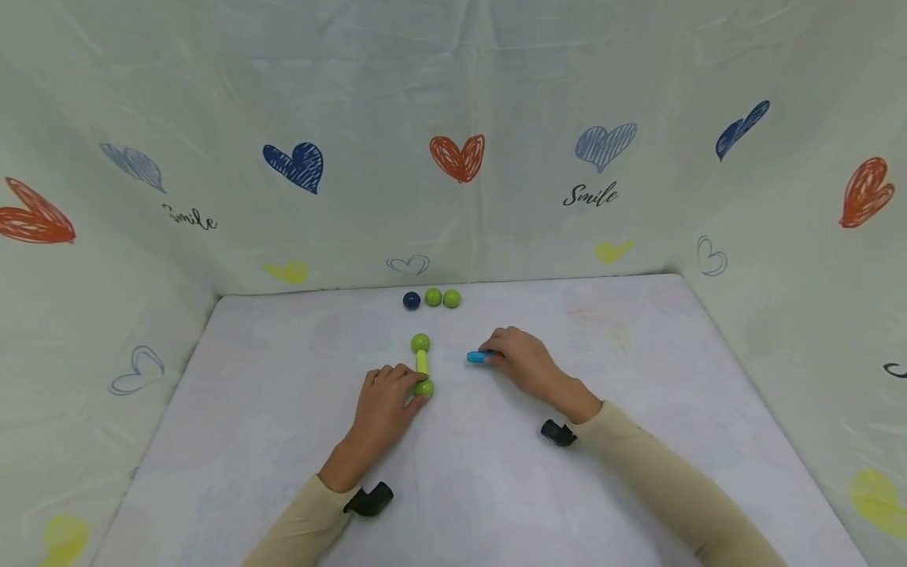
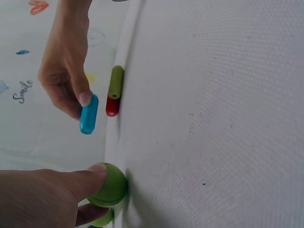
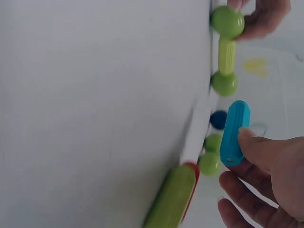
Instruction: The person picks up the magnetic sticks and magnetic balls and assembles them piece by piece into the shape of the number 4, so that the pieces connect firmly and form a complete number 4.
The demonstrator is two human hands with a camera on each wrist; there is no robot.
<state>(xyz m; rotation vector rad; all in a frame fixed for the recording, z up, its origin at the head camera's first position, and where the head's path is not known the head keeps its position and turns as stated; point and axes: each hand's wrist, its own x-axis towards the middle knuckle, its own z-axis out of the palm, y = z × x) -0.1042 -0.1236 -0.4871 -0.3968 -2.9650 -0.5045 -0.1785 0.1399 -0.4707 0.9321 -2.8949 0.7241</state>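
Note:
My left hand [image 1: 386, 402] pinches the near green ball [image 1: 423, 388] between thumb and fingers. That ball joins a yellow-green rod [image 1: 422, 362], with a second green ball [image 1: 420, 342] on its far end; together they lie on the table like a dumbbell. To the right, my right hand [image 1: 527, 362] pinches a short blue rod [image 1: 478, 357]. In the right wrist view the blue rod [image 3: 235, 133] shows grooved sides and a hole in its end. It stays apart from the dumbbell shape.
A dark blue ball [image 1: 412, 300] and two green balls [image 1: 442, 298] sit in a row near the white table's [image 1: 298, 331] back edge. An olive-green rod [image 2: 116, 81] and a red rod [image 2: 112, 106] lie near the right hand, hidden in the head view.

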